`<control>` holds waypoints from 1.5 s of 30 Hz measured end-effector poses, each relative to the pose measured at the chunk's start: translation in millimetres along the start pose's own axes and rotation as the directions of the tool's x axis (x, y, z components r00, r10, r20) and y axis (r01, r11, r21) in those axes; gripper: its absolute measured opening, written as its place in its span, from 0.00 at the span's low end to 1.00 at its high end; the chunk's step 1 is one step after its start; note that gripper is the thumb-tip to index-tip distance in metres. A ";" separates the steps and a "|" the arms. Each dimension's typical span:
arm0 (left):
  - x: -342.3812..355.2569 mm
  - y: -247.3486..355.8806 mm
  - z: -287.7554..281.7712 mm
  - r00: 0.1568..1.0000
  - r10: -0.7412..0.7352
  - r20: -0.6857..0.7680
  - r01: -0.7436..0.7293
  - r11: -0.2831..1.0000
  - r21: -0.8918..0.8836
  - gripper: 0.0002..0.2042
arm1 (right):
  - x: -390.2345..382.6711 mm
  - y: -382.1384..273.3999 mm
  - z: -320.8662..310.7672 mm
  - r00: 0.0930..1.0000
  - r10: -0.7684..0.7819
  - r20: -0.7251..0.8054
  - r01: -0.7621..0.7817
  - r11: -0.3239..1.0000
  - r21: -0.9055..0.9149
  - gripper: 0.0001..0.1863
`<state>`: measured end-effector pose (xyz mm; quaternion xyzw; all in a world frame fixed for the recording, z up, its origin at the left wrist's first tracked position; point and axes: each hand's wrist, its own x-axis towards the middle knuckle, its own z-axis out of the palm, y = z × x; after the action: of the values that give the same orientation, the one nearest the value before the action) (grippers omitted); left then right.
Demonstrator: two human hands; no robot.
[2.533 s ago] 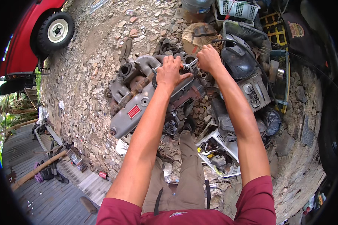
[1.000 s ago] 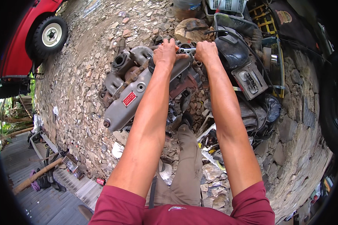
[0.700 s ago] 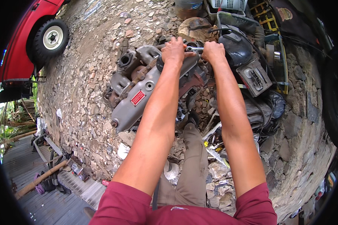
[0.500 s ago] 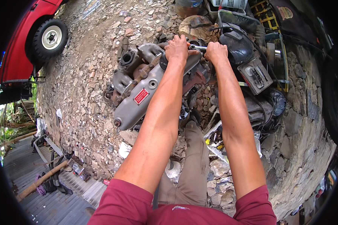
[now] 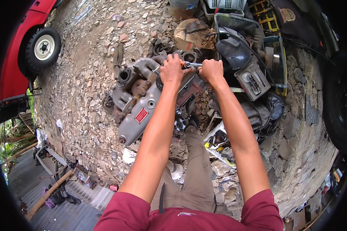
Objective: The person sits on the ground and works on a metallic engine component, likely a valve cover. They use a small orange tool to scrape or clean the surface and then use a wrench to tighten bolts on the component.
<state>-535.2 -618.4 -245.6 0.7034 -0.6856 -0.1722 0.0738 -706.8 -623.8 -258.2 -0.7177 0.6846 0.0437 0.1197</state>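
A grey engine (image 5: 137, 119) with a long valve cover and a red label lies on the stony ground in front of me. My right hand (image 5: 212, 70) is closed around the handle of a silver ratchet wrench (image 5: 193, 64), whose head reaches left over the engine's far end. Close to that head, my left hand (image 5: 171, 70) is curled over the far end of the valve cover. A bit of orange shows at its fingers, but what they grip is mostly hidden. Curved manifold pipes (image 5: 123, 92) run along the engine's left side.
Beyond the engine stands a cut log (image 5: 191, 36). Crates and a dark plastic part (image 5: 233, 52) crowd the right, above a white tray of small parts (image 5: 219, 144). A red vehicle's wheel (image 5: 44, 48) is at far left, a wooden deck (image 5: 58, 210) lower left.
The view has shifted, so the engine and both hands appear lower and slightly left. Both hands keep their places at the ratchet wrench and the engine's far end.
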 end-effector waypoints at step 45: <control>-70.0 -20.2 9.2 0.970 -0.054 -0.237 0.049 0.998 -0.025 0.27 | -41.5 -4.6 67.8 0.926 0.294 0.238 -0.300 0.188 0.935 0.29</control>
<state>-519.4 -546.8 -251.1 0.7357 -0.6518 -0.0954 0.1574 -697.9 -567.6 -313.9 -0.3482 0.6923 -0.3573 0.5213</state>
